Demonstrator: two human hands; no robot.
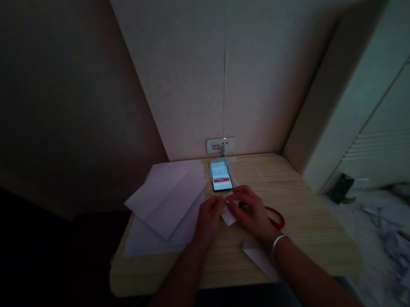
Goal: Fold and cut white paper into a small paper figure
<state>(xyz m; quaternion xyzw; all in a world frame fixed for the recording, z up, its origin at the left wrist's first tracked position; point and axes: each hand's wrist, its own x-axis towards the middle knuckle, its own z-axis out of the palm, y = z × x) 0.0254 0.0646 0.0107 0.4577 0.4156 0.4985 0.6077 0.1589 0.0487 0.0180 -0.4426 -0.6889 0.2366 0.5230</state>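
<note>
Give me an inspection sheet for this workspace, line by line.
Surface: pale wooden table, dimly lit.
Job's things: small folded paper, nearer than the lit phone.
Clutter: large paper sheets at left; red loop, perhaps a scissors handle, at right; loose paper near the front edge.
Grippers: left hand and right hand both pinch the folded paper.
Cables: plug in the wall outlet; cord unclear.
Surroundings: wall behind.

The left hand (pixel 209 217) and right hand (pixel 252 213) hold, seemingly, folded paper (pixel 229 216).
</note>
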